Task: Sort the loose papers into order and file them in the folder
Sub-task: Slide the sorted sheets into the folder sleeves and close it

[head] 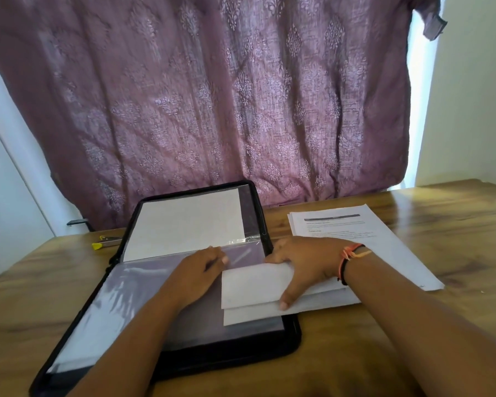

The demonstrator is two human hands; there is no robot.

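While the black zip folder (292, 333) lies open on the wooden table (341, 353), the filing looks to me only partly done. One white sheet (184, 222) already sits inside the clear sleeve on the far leaf, flat and square.

On the near leaf another clear sleeve (121, 305) shows no paper in its left part. The left hand (198, 275) rests on it with its fingertips at the sleeve's right-hand side. Whether they pinch the plastic to hold it open or only press on it, I cannot tell from where I stand.

The right hand (304, 262) is clamped on a few folded or doubled sheets (249, 287), thumb on the near edge and fingers over the far edge. These sheets lie half over the folder's right side and half over the table. I judge they are being fed into that near sleeve, though I cannot see whether an edge is inside yet.

Just beyond that hand, to the right of the folder, a stack of loose papers (384, 245) with printed text lies on the table, unfiled. So most of the job remains: seat these sheets, work through the stack, then close the folder. Whether the stack is in order I cannot judge; the print is too small. A yellow-tipped tool (105, 242) lies to the left of the folder, apart from it all.
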